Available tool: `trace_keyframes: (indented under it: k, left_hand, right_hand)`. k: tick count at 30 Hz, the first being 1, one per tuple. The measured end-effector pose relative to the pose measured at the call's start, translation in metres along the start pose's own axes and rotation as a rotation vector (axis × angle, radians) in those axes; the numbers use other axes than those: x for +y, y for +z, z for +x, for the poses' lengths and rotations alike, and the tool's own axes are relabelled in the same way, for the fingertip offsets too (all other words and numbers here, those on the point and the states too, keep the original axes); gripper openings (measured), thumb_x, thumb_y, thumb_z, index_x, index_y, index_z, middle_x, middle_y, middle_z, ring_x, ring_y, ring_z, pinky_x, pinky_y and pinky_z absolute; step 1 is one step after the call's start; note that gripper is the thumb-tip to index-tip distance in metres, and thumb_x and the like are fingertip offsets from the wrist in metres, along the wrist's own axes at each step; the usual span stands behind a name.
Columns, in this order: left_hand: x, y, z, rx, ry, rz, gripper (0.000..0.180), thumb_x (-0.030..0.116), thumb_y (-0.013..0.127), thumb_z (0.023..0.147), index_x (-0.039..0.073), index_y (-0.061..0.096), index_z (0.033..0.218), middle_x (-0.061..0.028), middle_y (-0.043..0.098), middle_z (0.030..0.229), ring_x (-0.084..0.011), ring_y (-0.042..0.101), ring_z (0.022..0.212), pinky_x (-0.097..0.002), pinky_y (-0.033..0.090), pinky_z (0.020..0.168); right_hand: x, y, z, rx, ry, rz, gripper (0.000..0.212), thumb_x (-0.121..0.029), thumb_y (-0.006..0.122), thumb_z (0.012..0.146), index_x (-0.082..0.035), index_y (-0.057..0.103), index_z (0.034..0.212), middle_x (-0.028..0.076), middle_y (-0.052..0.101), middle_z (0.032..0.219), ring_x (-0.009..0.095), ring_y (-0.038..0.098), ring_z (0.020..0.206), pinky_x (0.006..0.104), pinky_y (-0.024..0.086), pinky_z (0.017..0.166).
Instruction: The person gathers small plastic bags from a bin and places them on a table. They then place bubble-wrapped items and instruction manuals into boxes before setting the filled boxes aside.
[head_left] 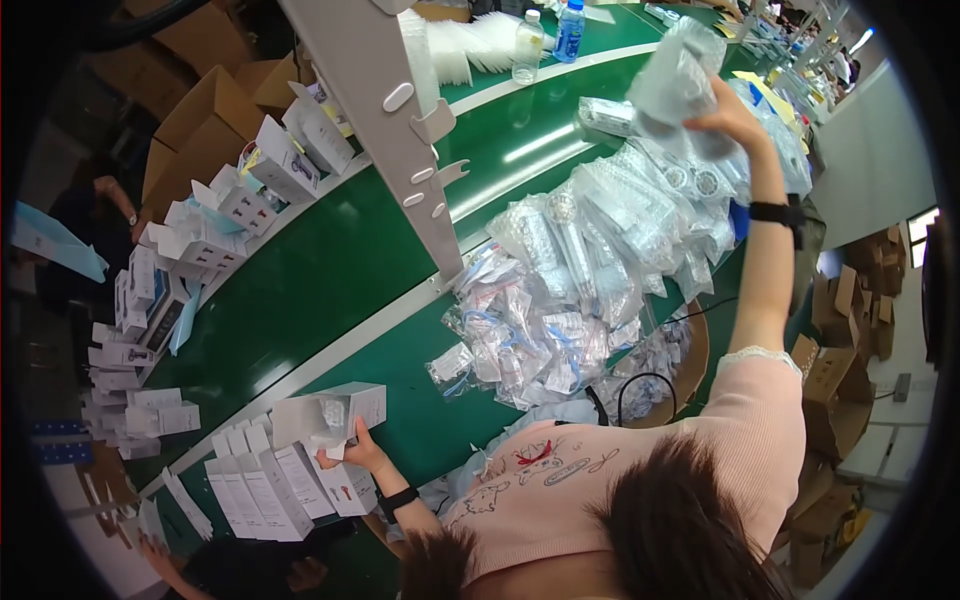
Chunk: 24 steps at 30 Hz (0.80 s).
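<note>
My right hand (728,118) is raised at the far right, its fingers closed on a clear bubble-wrap bag (678,75); what is inside is blurred. Below it lies a heap of bubble-wrapped items (615,215), some with round heads showing. Nearer to me is a pile of small clear plastic bags (530,340) holding white and blue parts. At the lower left, my left hand (362,452) is closed round the top of a white box (345,492) with raised flaps. Another clear bubble-wrap bag (332,415) shows in its opening, partly covered by my fingers.
A row of white boxes (250,490) stands beside my left hand. A grey metal post (400,140) rises between the green table (395,350) and the green belt (290,290). More open white boxes (200,240) line the far side, near another person's arm (122,200). Two bottles (528,48) stand at the back.
</note>
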<state>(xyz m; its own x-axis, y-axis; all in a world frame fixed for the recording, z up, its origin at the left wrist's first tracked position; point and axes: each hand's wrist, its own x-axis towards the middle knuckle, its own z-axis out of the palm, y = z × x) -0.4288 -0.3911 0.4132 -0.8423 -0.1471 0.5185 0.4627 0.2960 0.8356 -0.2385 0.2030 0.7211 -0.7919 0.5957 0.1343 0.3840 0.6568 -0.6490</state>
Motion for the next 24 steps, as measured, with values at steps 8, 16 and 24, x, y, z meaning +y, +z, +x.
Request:
trace_keyframes:
  k: [8,16,24]
  left_hand:
    - [-0.017,-0.008,-0.002,0.003,0.014,0.077,0.074,0.011,0.076,0.06,0.004,0.02,0.107,-0.0122,0.024,0.107,-0.0249,0.035,0.099,-0.0401,0.038,0.087]
    - [-0.003,-0.017,-0.007,-0.025,0.052,0.268,0.08,0.01,0.081,0.054,0.005,0.021,0.106,-0.0126,0.029,0.106,-0.0258,0.039,0.097,-0.0401,0.04,0.084]
    - [0.038,0.016,-0.003,-0.276,0.216,0.006,0.082,0.016,0.084,0.052,0.006,0.023,0.107,-0.0155,0.031,0.111,-0.0294,0.04,0.102,-0.039,0.037,0.087]
  right_hand:
    - [0.071,0.072,-0.028,-0.607,0.397,-0.635,0.064,-0.027,0.071,0.048,0.001,0.055,0.103,0.029,0.038,0.121,0.035,0.045,0.107,0.0342,0.038,0.09]
    - [0.128,0.112,-0.02,-0.15,0.481,-0.756,0.08,-0.053,0.066,0.058,-0.012,0.041,0.122,0.029,0.031,0.127,0.044,0.037,0.112,0.0524,0.033,0.09]
    - [0.073,0.115,-0.023,-0.11,0.399,-0.97,0.065,-0.051,0.062,0.066,-0.021,0.044,0.12,0.018,0.039,0.126,0.041,0.038,0.113,0.0596,0.031,0.086]
